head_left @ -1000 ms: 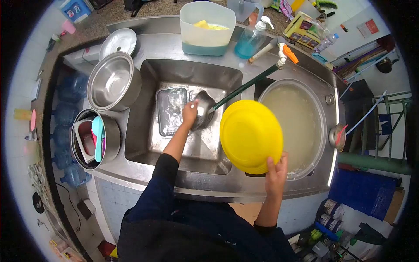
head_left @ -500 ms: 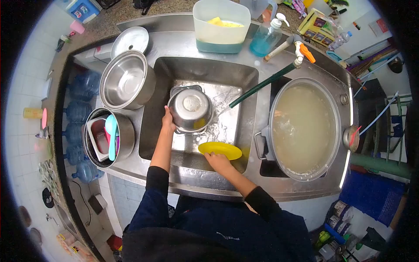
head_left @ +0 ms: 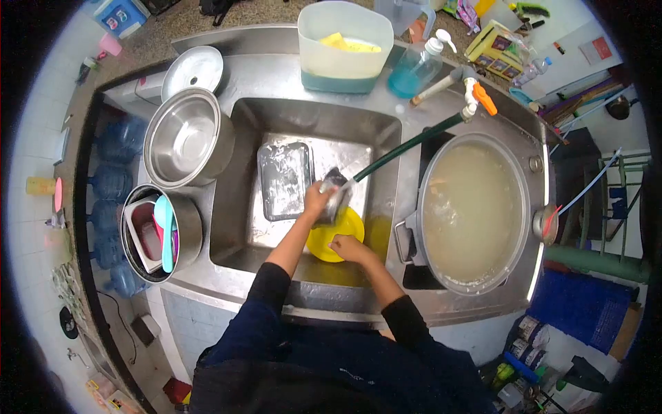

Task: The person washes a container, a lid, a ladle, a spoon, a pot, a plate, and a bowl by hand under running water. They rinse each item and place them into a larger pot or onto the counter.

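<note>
My left hand (head_left: 317,200) grips a metal bowl (head_left: 336,200), turned on its side and partly blurred, close to the end of the green hose (head_left: 407,146). Water seems to run from the hose onto the bowl. My right hand (head_left: 349,248) is closed on a yellow plate (head_left: 318,241), which is tilted toward the camera just below the bowl. Both hands are over the sink (head_left: 238,148). A rectangular tray (head_left: 285,181) with whitish suds lies on the sink floor, to the left of my left hand.
Left of the sink stand a steel pot (head_left: 187,138), a round lid (head_left: 192,74) and a pot (head_left: 185,238) filled with utensils. A large basin of cloudy water (head_left: 474,214) stands right. Behind are a plastic container (head_left: 345,76) with sponges and a blue soap bottle (head_left: 414,72).
The metal bowl has moved right and tipped from upside down onto its side, uncovering the tray. The yellow plate has shifted slightly left and turned its face toward the camera.
</note>
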{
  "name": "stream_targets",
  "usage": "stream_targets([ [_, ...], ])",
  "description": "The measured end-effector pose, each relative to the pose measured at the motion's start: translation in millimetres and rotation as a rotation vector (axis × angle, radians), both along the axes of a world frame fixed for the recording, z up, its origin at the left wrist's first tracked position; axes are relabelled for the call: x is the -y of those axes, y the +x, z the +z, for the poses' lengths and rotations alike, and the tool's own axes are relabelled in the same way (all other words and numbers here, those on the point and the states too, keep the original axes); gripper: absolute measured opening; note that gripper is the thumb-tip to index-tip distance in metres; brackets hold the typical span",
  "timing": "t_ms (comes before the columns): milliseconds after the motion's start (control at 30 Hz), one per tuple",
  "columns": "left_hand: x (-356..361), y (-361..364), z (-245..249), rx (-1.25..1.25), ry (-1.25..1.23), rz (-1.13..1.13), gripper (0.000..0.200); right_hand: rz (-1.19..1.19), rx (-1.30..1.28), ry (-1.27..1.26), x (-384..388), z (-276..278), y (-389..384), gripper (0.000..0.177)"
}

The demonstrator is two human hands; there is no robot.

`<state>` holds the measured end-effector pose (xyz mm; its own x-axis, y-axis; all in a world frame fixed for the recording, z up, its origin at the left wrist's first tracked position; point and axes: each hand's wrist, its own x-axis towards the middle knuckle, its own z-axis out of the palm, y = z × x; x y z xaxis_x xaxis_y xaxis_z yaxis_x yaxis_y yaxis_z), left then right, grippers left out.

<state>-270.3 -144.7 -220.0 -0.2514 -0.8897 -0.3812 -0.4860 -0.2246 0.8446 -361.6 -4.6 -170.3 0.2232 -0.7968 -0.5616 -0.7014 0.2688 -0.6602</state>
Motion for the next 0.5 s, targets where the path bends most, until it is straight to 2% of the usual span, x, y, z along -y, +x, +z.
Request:
stream_targets([
  [67,-4.4,-7.7,-3.3,-0.067,-0.050,-0.092,0.042,-0.129,0.213,-0.088,22.8,60.5,-20.8,0.030],
  [100,-4.2,-8.0,-1.1,-0.048,-0.066,-0.182,0.041,-0.225,0.232,-0.295,44.8,98.7,-28.7,0.025],
  [133,-3.4,-7.9,1.5,-0.051,-0.076,-0.172,0.041,-0.319,0.255,-0.499,72.7,137.2,-36.4,0.020],
  [167,-4.6,-6.1,3.4,-0.028,-0.089,-0.237,0.037,-0.403,0.075,-0.719,102.8,166.2,-44.0,0.013],
  [200,-6.0,-2.8,6.5,-0.002,-0.104,-0.303,0.034,-0.410,0.110,-1.187,141.8,205.0,-50.1,0.011],
  [267,-4.7,8.9,48.6,0.045,-0.060,-0.296,0.034,-0.420,-0.101,-1.384,213.2,251.1,-69.6,0.011],
  [300,-5.4,16.8,65.0,0.088,-0.007,-0.295,0.034,-0.308,-0.127,-1.443,263.5,252.0,-89.2,0.018],
  [333,-9.1,26.4,43.8,0.034,-0.211,-0.208,0.038,-0.242,-0.235,-1.212,308.5,246.5,-105.2,0.022],
  [367,-9.5,36.3,44.9,-0.037,-0.096,-0.113,0.038,-0.175,-0.334,-0.982,345.3,236.0,-116.5,0.027],
  [400,-8.6,46.7,47.7,-0.108,0.015,-0.016,0.038,-0.171,-0.316,-1.007,373.3,212.5,-126.2,0.027],
  [467,-10.4,66.1,62.5,-0.263,0.273,0.175,0.039,0.185,-0.340,-0.712,418.6,173.6,-126.7,0.033],
  [500,-12.3,69.8,91.6,-0.495,0.342,0.252,0.042,0.044,-0.464,-0.573,415.8,183.1,-110.3,0.036],
])
